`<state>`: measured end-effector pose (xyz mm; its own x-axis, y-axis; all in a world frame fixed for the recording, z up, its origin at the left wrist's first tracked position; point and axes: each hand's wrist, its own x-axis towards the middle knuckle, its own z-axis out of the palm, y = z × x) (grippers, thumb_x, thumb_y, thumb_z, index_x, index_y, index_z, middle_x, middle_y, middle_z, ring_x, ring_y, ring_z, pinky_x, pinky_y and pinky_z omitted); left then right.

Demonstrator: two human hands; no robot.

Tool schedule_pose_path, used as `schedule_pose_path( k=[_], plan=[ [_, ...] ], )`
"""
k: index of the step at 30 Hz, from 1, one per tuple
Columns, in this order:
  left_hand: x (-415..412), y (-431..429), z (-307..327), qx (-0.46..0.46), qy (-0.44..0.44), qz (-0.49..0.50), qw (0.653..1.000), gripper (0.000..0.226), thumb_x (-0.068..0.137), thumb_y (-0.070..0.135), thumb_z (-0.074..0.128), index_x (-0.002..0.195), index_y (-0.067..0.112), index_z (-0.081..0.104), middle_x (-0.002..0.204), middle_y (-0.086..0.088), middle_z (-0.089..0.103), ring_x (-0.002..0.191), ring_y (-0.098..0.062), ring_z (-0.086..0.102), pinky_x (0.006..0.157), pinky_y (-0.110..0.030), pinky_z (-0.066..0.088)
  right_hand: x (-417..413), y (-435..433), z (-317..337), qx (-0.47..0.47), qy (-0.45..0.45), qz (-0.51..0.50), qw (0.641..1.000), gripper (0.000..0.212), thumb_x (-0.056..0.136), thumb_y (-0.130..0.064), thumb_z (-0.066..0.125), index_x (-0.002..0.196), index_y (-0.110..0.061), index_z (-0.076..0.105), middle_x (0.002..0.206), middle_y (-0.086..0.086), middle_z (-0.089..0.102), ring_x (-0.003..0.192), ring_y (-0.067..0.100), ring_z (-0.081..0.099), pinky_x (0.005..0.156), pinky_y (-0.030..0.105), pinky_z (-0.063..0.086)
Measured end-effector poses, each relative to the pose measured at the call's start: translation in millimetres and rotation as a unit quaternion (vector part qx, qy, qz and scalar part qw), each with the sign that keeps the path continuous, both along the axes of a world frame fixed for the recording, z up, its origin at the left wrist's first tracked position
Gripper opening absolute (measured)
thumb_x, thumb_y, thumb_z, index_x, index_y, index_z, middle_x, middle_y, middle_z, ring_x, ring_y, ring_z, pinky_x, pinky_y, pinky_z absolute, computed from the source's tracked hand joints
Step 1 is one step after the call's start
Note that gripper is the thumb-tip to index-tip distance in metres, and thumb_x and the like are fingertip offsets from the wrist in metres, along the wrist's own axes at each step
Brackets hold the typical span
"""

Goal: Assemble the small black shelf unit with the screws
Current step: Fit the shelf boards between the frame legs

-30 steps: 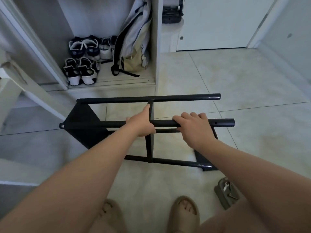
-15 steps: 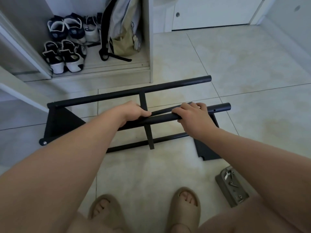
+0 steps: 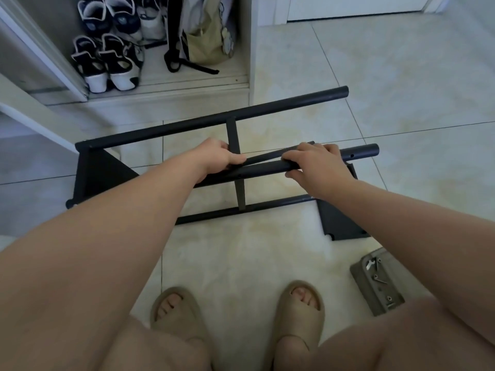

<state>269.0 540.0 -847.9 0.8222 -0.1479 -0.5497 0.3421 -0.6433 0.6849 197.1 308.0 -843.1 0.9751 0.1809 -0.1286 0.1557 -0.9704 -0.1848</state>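
1. The tiled floor [image 3: 388, 76] fills most of the view, and the person stands on it looking down.
2. An open cupboard [image 3: 250, 49] stands at the top left. It holds two pairs of shoes [image 3: 107, 62] on its left side and a pale bag [image 3: 203, 41] leaning on its right side.
3. The black shelf frame [image 3: 241, 113] lies on its side on the floor just in front of the cupboard. A flat side panel [image 3: 99, 178] is fixed to its left end. A second panel [image 3: 337, 223] sits at the right end, near the floor.
4. The front bar [image 3: 262, 168] of the frame is raised off the floor, and both hands are on it.
5. The left hand [image 3: 217, 156] grips the front bar beside the upright cross strip, with its fingers curled over the top.
6. The right hand [image 3: 316, 163] grips the same bar further right. Its fingers lie over the bar and over a thinner rod behind it, and its thumb is tucked under the bar.
7. Two feet in beige sandals [image 3: 174, 311] stand at the bottom centre.
8. A small grey tray [image 3: 360, 279] sits on the floor at the lower right, well apart from the hands.
9. In the tray lie a few small metal pieces [image 3: 377, 278], probably screws, though they are too small to tell for certain.
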Motion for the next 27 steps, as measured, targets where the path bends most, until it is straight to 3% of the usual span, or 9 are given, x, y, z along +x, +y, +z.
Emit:
schedule_pose_path(
  k=[4,9,12,17,21,24,27],
  plan=[
    [-2,-2,-7,0.004,0.007,-0.004,1.0,0.026,0.084,0.037,0.079,0.091,0.018,0.063,0.095,0.001,0.067,0.09,-0.016,0.062,0.084,-0.033,0.047,0,0,-5,-0.007,0.024,0.003,1.0,0.017,0.101,-0.034,0.058,0.117,-0.031,0.062,0.102,-0.005,0.051,0.103,0.024,0.051,0.1,0.044,0.028],
    [-6,-9,-11,0.01,0.038,-0.012,0.999,0.053,0.082,0.041,0.08,0.121,0.008,0.065,0.113,-0.009,0.07,0.105,-0.025,0.065,0.103,-0.042,0.048,-4,-2,-11,-0.022,0.057,0.01,0.998,0.011,0.102,-0.032,0.055,0.112,-0.03,0.06,0.101,-0.004,0.052,0.095,0.021,0.049,0.097,0.043,0.032],
    [-4,-5,-9,0.004,0.045,-0.015,0.999,0.059,0.084,0.044,0.077,0.127,0.007,0.063,0.115,-0.009,0.069,0.102,-0.021,0.066,0.105,-0.042,0.047,-2,-1,-10,-0.016,0.064,0.007,0.998,0.012,0.103,-0.033,0.055,0.113,-0.03,0.06,0.101,-0.005,0.052,0.095,0.02,0.048,0.098,0.043,0.033],
    [-6,7,-10,-0.008,0.067,-0.017,0.998,0.02,0.093,0.037,0.069,0.093,0.017,0.07,0.101,-0.003,0.072,0.09,-0.015,0.067,0.078,-0.025,0.049,-6,3,-9,0.003,0.103,0.024,0.994,0.014,0.103,-0.035,0.055,0.113,-0.027,0.06,0.099,-0.005,0.053,0.094,0.021,0.052,0.1,0.045,0.035],
    [-10,26,-8,-0.005,0.1,-0.018,0.995,0.019,0.094,0.036,0.069,0.095,0.018,0.07,0.103,-0.003,0.073,0.103,-0.02,0.068,0.087,-0.031,0.049,-10,17,-9,0.016,0.126,0.049,0.991,0.017,0.103,-0.037,0.054,0.114,-0.026,0.059,0.097,-0.007,0.054,0.091,0.019,0.051,0.094,0.043,0.037],
    [-16,38,-10,0.015,0.096,-0.029,0.995,0.024,0.093,0.036,0.069,0.103,0.015,0.072,0.111,-0.006,0.073,0.112,-0.026,0.066,0.106,-0.041,0.047,-11,24,-8,0.025,0.159,0.058,0.985,0.017,0.102,-0.041,0.055,0.106,-0.025,0.059,0.092,-0.005,0.057,0.086,0.02,0.056,0.073,0.036,0.041],
    [-20,42,-13,0.017,0.092,-0.028,0.995,0.026,0.092,0.037,0.07,0.102,0.012,0.072,0.111,-0.009,0.073,0.112,-0.028,0.066,0.107,-0.045,0.047,-11,28,-8,0.027,0.178,0.057,0.982,0.017,0.101,-0.041,0.056,0.105,-0.025,0.059,0.095,-0.002,0.059,0.083,0.02,0.057,0.07,0.035,0.046]
  ],
)
